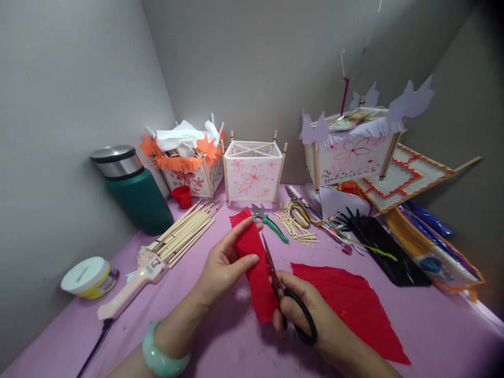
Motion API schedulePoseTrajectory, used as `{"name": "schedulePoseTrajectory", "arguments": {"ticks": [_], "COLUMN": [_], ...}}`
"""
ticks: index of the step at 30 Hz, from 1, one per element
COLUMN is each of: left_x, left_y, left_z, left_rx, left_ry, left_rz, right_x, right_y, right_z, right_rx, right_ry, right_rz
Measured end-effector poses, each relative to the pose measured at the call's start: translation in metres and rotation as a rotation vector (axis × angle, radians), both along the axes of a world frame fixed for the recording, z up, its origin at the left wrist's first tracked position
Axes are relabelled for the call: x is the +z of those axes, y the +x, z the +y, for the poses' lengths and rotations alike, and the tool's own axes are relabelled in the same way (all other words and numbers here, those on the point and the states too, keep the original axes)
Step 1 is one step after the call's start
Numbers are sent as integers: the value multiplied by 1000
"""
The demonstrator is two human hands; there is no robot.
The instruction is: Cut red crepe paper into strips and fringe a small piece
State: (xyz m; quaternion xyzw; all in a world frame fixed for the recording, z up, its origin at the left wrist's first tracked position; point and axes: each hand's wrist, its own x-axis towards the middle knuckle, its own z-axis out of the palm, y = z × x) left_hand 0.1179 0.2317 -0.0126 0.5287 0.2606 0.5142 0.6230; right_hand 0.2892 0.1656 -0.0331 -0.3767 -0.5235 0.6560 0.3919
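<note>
Between the thumb and fingers of my left hand [228,257] is a folded strip of red crepe-like paper [258,273], held up over the table. My right hand [301,310] grips black-handled scissors [301,315], fingers through the loops. The blades lie along the strip's right edge, pointing up and away; whether they are cutting into it I cannot tell. A larger red sheet [350,304] of the same material lies flat on the table to the right, partly behind my right forearm. A pale green bangle [163,352] circles my left wrist.
Decorated paper lanterns [254,176] on stick frames stand at the back. A green bottle [136,194], red cup [181,197], bundled sticks [192,228], glue gun [134,283] and round tub [90,278] occupy the left. Green-handled pliers [271,224], cut sticks [297,226] and a black phone-like slab [388,252] lie right.
</note>
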Motion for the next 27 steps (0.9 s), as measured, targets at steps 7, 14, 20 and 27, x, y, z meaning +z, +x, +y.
{"name": "schedulePoseTrajectory", "arguments": {"ticks": [7, 14, 20, 27], "left_x": [-1, -1, -5, -4], "left_y": [1, 2, -2, -1], "left_z": [-3, -2, 2, 4], "left_rx": [-30, -35, 57, 125], "left_ry": [-7, 21, 32, 1], "left_rz": [23, 4, 27, -3], "right_x": [3, 4, 1, 2], "right_y": [0, -4, -5, -6], "right_z": [0, 1, -1, 0], "right_rx": [-10, -50, -67, -45], "right_ry": [32, -47, -18, 9], "right_rz": [27, 28, -4, 24]}}
